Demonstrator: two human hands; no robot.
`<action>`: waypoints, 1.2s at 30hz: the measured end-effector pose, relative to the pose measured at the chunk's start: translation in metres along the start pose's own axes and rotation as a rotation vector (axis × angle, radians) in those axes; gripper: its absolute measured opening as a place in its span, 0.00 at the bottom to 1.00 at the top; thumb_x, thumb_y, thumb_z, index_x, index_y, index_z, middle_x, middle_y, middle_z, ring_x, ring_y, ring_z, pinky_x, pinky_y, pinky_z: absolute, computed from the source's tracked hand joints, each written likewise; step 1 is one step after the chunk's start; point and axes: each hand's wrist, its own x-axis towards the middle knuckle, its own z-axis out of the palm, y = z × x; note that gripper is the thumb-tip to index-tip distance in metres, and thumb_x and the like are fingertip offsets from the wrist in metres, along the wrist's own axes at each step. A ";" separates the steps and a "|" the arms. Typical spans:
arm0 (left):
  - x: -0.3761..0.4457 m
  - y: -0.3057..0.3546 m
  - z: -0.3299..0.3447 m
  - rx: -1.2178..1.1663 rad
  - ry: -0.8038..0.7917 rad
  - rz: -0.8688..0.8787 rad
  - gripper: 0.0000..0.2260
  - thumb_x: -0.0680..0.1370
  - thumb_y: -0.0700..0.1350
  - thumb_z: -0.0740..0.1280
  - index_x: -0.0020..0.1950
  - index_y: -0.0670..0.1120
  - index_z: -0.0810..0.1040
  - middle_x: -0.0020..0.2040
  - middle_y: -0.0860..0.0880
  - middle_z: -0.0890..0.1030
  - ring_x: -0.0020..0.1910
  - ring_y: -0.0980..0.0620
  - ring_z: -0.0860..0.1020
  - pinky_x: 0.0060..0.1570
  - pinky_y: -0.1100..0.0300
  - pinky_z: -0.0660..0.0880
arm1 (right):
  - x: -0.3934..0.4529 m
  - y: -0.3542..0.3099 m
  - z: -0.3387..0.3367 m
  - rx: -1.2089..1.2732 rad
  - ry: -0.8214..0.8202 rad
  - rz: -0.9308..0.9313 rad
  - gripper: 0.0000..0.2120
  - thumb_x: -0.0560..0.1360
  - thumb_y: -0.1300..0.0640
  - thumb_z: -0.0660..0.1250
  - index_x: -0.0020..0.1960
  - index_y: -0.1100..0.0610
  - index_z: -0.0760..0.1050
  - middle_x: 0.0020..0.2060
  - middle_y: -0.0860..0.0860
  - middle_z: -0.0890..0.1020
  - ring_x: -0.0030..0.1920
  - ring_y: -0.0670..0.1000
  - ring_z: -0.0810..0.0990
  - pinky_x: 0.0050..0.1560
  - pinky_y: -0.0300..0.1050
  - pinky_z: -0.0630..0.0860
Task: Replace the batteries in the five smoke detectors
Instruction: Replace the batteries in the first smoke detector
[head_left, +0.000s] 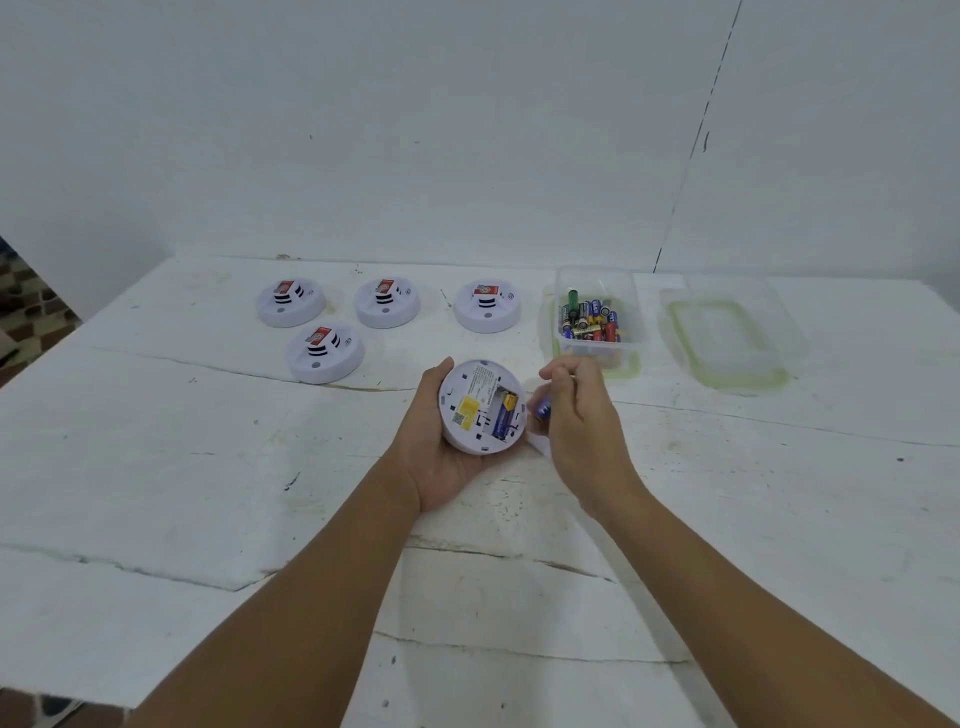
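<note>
Four smoke detectors (326, 325) face up on the white table (156, 441), far left. Left hand (436, 457) cupped under a fifth detector (480, 405), turned over, one battery (503, 413) in its open bay. Right hand (574, 410) curled around a purple battery (543, 410) just beside it. Box of batteries (597, 317) behind, lid (727, 338) farthest right.

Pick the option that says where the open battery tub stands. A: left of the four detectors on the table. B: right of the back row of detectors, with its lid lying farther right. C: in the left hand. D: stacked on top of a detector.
B: the clear battery tub stands on the table just right of the rightmost back-row detector, and its lid lies flat farther right.
</note>
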 end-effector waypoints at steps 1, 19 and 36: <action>0.000 0.000 0.000 -0.004 -0.007 0.000 0.27 0.83 0.60 0.61 0.73 0.42 0.76 0.66 0.35 0.80 0.61 0.35 0.79 0.64 0.39 0.76 | -0.002 0.005 0.000 -0.147 -0.030 -0.066 0.09 0.88 0.57 0.52 0.55 0.51 0.71 0.34 0.47 0.77 0.35 0.43 0.77 0.39 0.44 0.75; -0.002 -0.006 0.000 0.122 0.014 0.030 0.25 0.83 0.61 0.58 0.60 0.43 0.83 0.58 0.38 0.84 0.52 0.40 0.84 0.53 0.46 0.79 | -0.011 0.039 0.019 -0.411 -0.022 -0.192 0.10 0.78 0.46 0.67 0.53 0.43 0.66 0.46 0.45 0.78 0.48 0.47 0.80 0.40 0.50 0.78; -0.006 -0.007 0.006 0.237 -0.011 0.033 0.25 0.84 0.60 0.55 0.57 0.43 0.82 0.50 0.42 0.86 0.46 0.45 0.85 0.46 0.51 0.82 | -0.016 0.040 0.019 -0.244 -0.019 -0.316 0.08 0.82 0.61 0.65 0.51 0.51 0.67 0.38 0.49 0.72 0.37 0.48 0.70 0.39 0.38 0.68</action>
